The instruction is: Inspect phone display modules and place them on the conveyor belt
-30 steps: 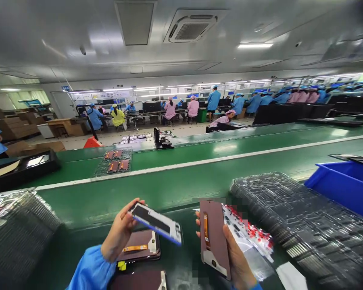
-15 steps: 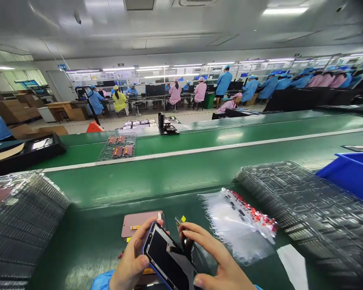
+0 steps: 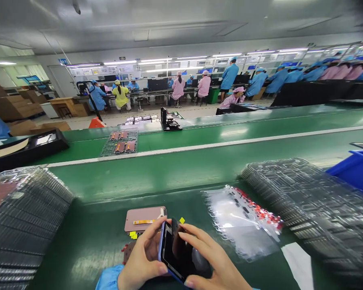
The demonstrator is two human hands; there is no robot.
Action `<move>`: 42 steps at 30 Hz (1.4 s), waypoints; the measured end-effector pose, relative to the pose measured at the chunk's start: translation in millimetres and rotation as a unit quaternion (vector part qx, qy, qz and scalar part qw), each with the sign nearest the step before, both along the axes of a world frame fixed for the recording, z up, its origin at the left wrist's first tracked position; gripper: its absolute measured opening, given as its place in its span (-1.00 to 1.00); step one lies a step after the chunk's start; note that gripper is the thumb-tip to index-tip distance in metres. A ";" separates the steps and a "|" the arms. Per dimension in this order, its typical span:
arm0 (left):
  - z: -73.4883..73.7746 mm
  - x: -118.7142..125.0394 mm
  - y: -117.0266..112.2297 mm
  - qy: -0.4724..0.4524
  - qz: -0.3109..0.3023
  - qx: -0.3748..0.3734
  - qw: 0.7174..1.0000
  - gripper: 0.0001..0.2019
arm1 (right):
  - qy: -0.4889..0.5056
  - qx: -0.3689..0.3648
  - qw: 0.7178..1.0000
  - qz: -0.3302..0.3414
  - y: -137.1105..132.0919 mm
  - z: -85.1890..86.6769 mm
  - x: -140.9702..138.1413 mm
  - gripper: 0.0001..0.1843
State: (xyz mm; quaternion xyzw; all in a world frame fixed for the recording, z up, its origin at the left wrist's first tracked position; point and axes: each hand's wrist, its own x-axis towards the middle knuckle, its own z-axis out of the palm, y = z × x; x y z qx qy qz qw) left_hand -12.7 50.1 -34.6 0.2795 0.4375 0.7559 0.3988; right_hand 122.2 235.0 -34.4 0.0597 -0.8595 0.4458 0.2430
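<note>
My left hand (image 3: 140,255) grips the blue-edged side of a phone housing (image 3: 165,239), which is tilted in front of me. My right hand (image 3: 216,257) has its fingers closed on a dark glossy screen panel (image 3: 181,245) lying over the housing's black inner face. The panel's far end stands slightly raised, and its lower part is hidden by my fingers. Behind my left hand lies a pinkish-brown phone screen (image 3: 139,213) with an orange strip and a yellow tab. A dark reddish piece (image 3: 127,251) shows partly beside my left wrist.
Stacked clear plastic trays stand at left (image 3: 30,221) and right (image 3: 308,193). Clear film sheets (image 3: 232,221) with red tabs and a white paper (image 3: 298,262) lie right of my hands. A blue bin (image 3: 357,171) is far right. A green conveyor (image 3: 181,169) runs across, with workers beyond.
My right hand has brought the dark panel down and leftward over the housing, covering much of its inner face. The white strips inside are now mostly hidden. The camera view has shifted slightly.
</note>
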 end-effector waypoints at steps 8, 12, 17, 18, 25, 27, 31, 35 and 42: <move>4.0 5.9 6.1 -0.012 -0.002 0.003 1.000 -0.18 | 0.038 0.078 0.996 -0.017 -8.6 -11.2 -2.9 -0.20; 4.1 6.2 5.4 -0.013 -0.001 -0.004 1.000 -0.17 | 0.038 0.085 0.995 -0.019 -9.4 -11.8 -1.7 -0.19; 4.1 5.6 5.2 -0.012 0.000 -0.013 1.000 -0.17 | 0.034 0.084 0.996 -0.016 -10.5 -10.8 -1.9 -0.19; 4.1 5.6 5.3 -0.010 0.001 -0.014 1.000 -0.17 | 0.037 0.086 0.995 -0.018 -10.7 -11.0 -2.0 -0.19; 7.9 5.9 6.7 0.001 0.006 -0.016 1.000 -0.20 | 0.033 0.097 0.995 -0.019 -11.7 -9.9 -2.4 -0.18; 7.9 6.5 6.0 0.007 0.005 -0.016 1.000 -0.21 | 0.035 0.106 0.993 -0.021 -11.8 -9.3 -2.9 -0.18; 5.0 7.4 3.9 0.026 0.001 -0.025 0.999 -0.21 | 0.038 0.119 0.992 -0.022 -12.1 -8.9 -3.7 -0.18; 1.4 6.5 2.8 0.045 0.004 -0.032 0.998 -0.21 | 0.032 0.120 0.992 -0.021 -12.4 -8.3 -3.4 -0.17; -2.2 7.2 0.4 0.067 0.005 -0.036 0.997 -0.20 | 0.046 0.132 0.990 -0.022 -12.0 -7.5 -3.1 -0.11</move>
